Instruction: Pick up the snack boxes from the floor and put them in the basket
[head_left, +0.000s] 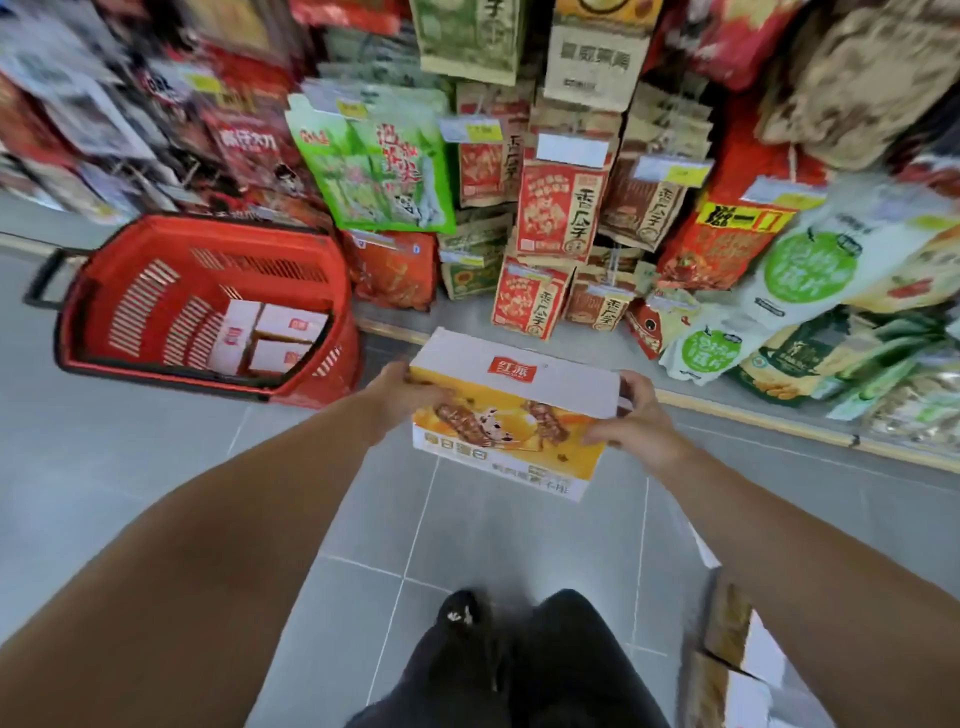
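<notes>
Grey tiled floor runs along a low shelf crammed with snack bags in green, red and kraft brown, some hanging and some stacked down to the tiles.

You hold a snack box in the air between your 2 hands, above the floor and just in front of the shelf edge. Its white top, marked with a small red logo, faces up. The orange side with pictured bars faces you.

Your left hand grips the left end, its fingers curled onto the orange face. Your right hand grips the right end, with the thumb up by the top corner and the fingers wrapped across the front.

A red basket stands on the floor to the left of the held box, apart from it and close against the shelf. Its black handle sticks out on the far left. Inside, 3 white boxes of the same brand lie packed together at the right end of the bottom.

More boxes lie on the floor at your lower right, partly hidden behind your right forearm. You cannot tell how many. Your legs in black trousers show at the bottom of the view.
</notes>
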